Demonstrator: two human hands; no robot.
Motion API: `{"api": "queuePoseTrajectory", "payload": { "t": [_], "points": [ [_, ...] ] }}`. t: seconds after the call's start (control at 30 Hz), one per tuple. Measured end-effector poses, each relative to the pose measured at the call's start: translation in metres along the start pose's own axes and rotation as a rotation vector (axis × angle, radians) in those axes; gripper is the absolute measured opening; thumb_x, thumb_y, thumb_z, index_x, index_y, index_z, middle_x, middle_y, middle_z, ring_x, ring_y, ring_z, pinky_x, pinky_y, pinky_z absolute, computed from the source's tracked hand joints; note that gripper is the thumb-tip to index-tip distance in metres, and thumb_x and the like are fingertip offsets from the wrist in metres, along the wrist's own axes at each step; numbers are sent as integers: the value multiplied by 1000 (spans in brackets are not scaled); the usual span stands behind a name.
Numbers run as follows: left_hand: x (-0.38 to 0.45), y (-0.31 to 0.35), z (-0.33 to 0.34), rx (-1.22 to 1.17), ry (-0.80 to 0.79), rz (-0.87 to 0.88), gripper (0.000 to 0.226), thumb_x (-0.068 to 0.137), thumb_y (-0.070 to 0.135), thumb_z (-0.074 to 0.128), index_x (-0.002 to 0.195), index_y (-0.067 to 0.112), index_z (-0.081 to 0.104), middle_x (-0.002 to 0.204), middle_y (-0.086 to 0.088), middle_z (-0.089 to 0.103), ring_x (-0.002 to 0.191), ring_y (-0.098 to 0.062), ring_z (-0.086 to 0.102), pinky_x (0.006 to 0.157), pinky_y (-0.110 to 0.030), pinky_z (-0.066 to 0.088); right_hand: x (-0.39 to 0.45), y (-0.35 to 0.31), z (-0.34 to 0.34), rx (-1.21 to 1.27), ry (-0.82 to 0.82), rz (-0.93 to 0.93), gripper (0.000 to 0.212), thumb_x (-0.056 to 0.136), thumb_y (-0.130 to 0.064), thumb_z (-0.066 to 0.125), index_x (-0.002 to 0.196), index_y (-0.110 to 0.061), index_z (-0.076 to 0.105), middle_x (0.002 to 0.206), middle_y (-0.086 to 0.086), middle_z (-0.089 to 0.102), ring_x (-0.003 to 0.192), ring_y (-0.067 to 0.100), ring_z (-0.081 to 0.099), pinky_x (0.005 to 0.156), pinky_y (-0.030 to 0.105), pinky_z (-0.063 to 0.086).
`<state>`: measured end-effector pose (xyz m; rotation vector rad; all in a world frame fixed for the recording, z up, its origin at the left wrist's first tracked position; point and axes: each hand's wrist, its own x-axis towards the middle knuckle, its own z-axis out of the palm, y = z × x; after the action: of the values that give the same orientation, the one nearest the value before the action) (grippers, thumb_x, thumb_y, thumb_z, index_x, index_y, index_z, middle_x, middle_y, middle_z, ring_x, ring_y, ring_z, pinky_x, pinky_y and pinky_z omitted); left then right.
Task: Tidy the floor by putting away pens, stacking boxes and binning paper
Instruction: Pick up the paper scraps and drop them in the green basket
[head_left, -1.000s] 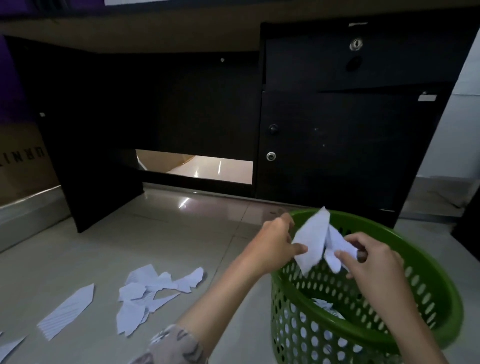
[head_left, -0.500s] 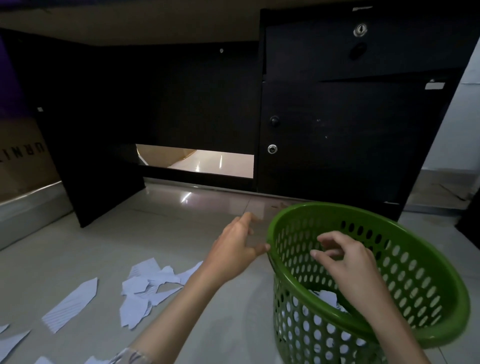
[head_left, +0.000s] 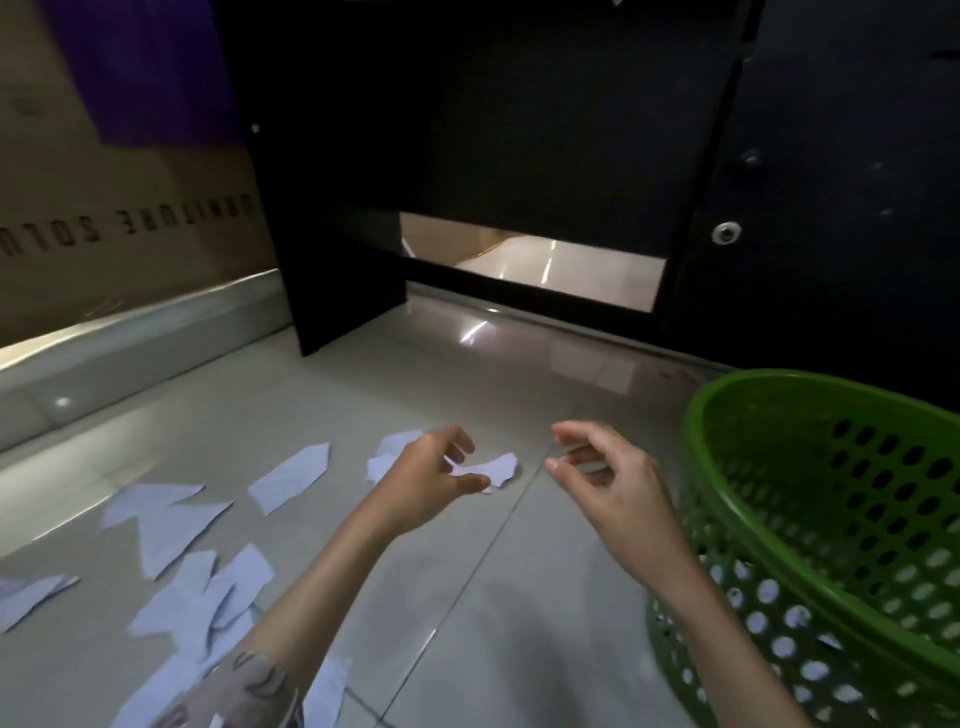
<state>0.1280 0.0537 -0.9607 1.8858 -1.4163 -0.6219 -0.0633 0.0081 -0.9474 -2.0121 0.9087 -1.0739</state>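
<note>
Scraps (head_left: 291, 475) partly hidden behind left hand (head_left: 423, 483); both grips apart, empty; basket (head_left: 727, 415) cropped.

Torn scraps of white lined paper (head_left: 171, 525) lie flat and scattered across a pale tiled floor, mostly on the left side of the view. One wedge-shaped scrap (head_left: 291, 475) lies apart from the rest, and a small curved scrap (head_left: 493, 467) lies farthest right, near the middle of the view. More overlapping pieces cluster at the lower left. At the right stands a green plastic basket (head_left: 810, 499), upright, round, with rows of oval holes through its wall; white paper shows through the lower holes.
</note>
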Motion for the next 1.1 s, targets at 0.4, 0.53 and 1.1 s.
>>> {"api": "queuePoseTrajectory", "payload": {
  "t": [0.4, 0.53, 1.1],
  "points": [
    [-81, -183, -20, 169, -7, -440, 38, 79, 22, 72, 110, 8, 56, 103, -7, 55, 87, -16, 50, 76, -24, 41, -44, 39, 129, 53, -349, 128, 19, 86, -13, 62, 99, -28, 59, 101, -11, 61, 86, -4, 56, 68, 8, 46],
    [-112, -216, -7, 166, -17, -518, 35, 79, 21, 73, 107, 13, 54, 109, -9, 55, 94, -20, 52, 86, -27, 44, -64, 50, 167, 39, -445, 170, 17, 87, -13, 62, 103, -18, 62, 104, -6, 62, 87, 0, 58, 68, 9, 46],
    [-205, -264, 39, 240, 484, -585, 32, 80, 31, 68, 107, 22, 54, 116, 3, 45, 109, -19, 42, 80, -26, 24, -140, 58, 258, -309, -886, 40, 13, 86, -16, 51, 99, -14, 51, 110, -4, 44, 109, 11, 40, 82, 26, 42]
  ]
}}
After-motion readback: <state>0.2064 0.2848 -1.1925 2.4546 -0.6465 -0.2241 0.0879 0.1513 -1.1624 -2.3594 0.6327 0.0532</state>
